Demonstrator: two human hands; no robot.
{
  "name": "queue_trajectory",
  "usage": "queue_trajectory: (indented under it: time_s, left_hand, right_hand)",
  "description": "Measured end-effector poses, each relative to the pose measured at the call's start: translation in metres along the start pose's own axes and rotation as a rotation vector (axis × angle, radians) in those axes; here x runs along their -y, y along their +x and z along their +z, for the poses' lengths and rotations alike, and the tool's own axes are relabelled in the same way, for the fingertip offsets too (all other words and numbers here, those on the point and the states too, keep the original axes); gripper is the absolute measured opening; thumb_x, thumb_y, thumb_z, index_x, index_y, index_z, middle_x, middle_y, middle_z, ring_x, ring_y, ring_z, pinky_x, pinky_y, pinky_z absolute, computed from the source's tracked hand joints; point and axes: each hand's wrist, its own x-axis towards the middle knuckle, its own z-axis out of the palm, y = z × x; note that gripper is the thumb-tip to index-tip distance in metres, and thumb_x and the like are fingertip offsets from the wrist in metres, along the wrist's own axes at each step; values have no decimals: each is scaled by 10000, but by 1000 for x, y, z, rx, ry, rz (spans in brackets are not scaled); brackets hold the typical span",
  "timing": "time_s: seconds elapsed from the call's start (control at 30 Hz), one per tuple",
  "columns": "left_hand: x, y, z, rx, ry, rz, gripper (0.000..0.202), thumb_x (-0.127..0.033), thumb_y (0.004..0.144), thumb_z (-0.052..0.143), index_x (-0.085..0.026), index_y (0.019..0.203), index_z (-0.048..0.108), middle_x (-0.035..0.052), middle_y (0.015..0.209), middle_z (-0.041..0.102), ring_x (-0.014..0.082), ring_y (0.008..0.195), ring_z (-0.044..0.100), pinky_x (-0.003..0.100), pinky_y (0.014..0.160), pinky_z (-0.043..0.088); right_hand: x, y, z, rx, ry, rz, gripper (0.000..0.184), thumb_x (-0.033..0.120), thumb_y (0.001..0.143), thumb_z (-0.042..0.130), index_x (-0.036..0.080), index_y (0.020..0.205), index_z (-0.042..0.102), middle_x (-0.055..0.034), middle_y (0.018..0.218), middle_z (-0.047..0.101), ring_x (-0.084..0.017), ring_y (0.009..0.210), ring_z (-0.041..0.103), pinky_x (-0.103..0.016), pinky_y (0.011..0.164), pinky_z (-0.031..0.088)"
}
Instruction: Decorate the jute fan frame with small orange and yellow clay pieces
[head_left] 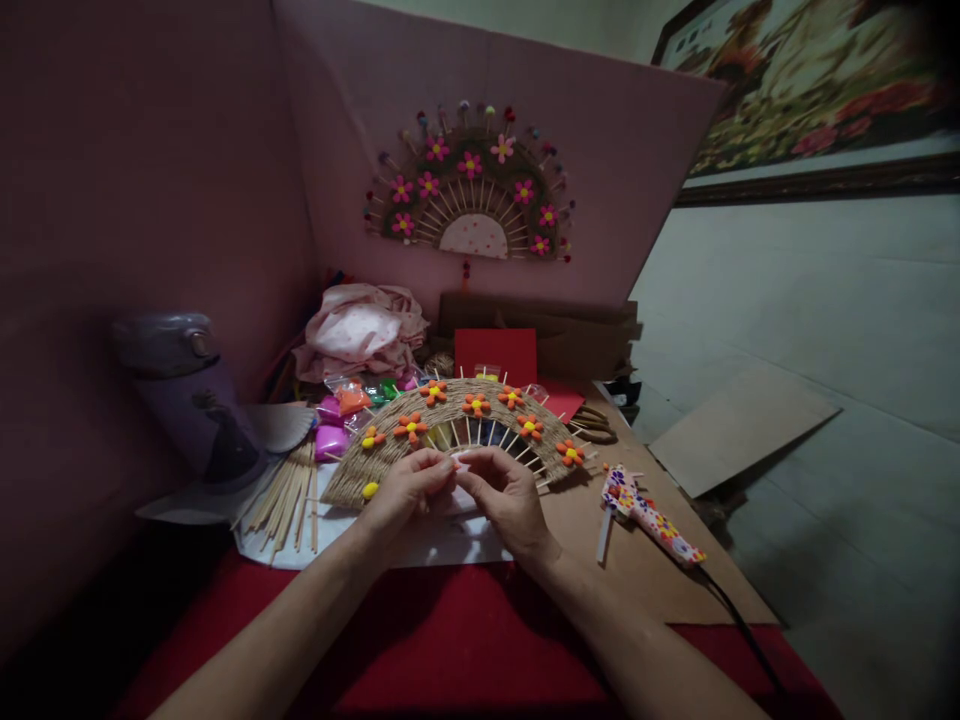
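Observation:
A half-round fan of woven straw with wooden skewer spokes lies on the table, dotted with orange clay flowers. My left hand and my right hand meet just in front of its lower middle. The fingertips of both are pinched together on something small that I cannot make out. A yellow clay drop sits on the fan's left end, close to my left hand.
A patterned glue gun with a black cord lies at right on brown cardboard. Loose skewers, bags of coloured clay, a purple bottle and pink cloth are at left. A finished fan hangs on the pink backboard.

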Motion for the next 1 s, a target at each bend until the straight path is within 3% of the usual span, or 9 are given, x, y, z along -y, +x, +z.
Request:
queue_trajectory:
  time_s: [0.1,0.23,0.37,0.5,0.6,0.73,0.87,1.0]
  left_hand:
    - [0,0,1,24,11,-13,287,-338,661,734,-121,641,547,-47,512,441,34,430,348,160,410,244]
    - [-1,-2,2,17,11,-61,295,-389,700,693,-129,685,554,-46,528,430,35,412,326,166,381,189]
    - [-2,-3,0,55,87,-42,315,-380,699,689,-138,617,504,-45,501,429,30,372,299,179,362,127]
    - [-2,-1,0,66,94,-24,303,-376,694,695,-136,633,520,-57,479,409,26,372,281,178,369,138]
    - [-1,-1,0,59,119,-30,313,-418,710,674,-141,655,539,-59,466,403,32,364,277,186,364,125]
    - [0,0,-1,81,164,2,345,-440,711,670,-138,616,532,-58,440,394,29,362,254,195,367,117]
    - [-2,-1,0,85,144,21,332,-402,666,718,-139,605,525,-73,423,364,23,362,226,194,372,105]
    - [-1,-1,1,91,151,32,334,-404,645,732,-131,611,544,-73,411,362,24,362,235,195,374,115]
  right_hand:
    - [3,0,-1,21,-100,-108,63,263,767,670,214,798,696,-41,862,664,-186,874,607,-333,837,470]
    - [4,0,-3,-32,-137,-146,57,261,782,659,218,775,695,-34,828,644,-167,809,597,-300,757,478]
    - [2,0,-4,-33,-76,-64,111,304,782,653,202,808,687,-20,787,618,-106,602,524,-239,555,446]
    - [1,1,-3,-7,55,86,207,360,775,645,179,870,675,33,568,517,-72,446,407,-202,403,342]
    - [3,2,-3,-1,69,84,161,336,742,678,177,766,677,27,554,512,-84,473,427,-200,406,347]
    - [6,3,-5,-23,21,-27,99,285,711,708,189,701,686,-16,704,596,-124,651,525,-217,524,428]
    - [5,3,-7,-26,97,70,167,338,744,676,195,823,707,23,587,524,-72,467,406,-193,403,335]
    - [2,3,-5,10,145,128,172,343,674,733,185,731,697,13,649,569,-53,446,387,-179,366,295]
